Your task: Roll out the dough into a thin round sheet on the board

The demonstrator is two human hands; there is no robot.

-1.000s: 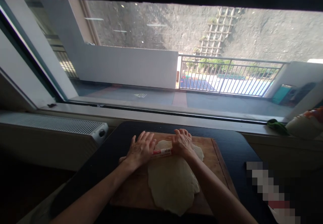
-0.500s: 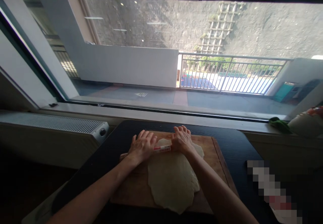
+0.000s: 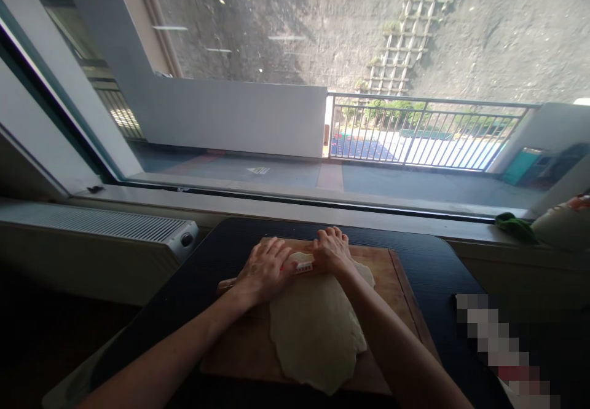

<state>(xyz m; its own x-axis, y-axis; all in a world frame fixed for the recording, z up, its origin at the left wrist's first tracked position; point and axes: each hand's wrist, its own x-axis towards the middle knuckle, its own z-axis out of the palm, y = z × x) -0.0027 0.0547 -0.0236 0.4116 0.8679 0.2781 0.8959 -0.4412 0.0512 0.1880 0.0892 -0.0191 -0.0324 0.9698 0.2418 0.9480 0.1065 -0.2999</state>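
Left hand (image 3: 265, 272) and right hand (image 3: 332, 254), fingers extended, rest palm-down on rolling pin (image 3: 303, 267) across dough (image 3: 316, 332), near far edge of board (image 3: 242, 353)

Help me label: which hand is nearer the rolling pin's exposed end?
The left hand: the rolling pin protrudes beside it; the right hand is farther off.

The person's left hand (image 3: 265, 273) and right hand (image 3: 332, 251) are bare. The left forearm (image 3: 193, 334) and right forearm (image 3: 391, 332) are uncovered along their full visible length, each narrowing toward the wrist. The fingers (image 3: 275, 248) are slender. Fine surface detail is indistinct.
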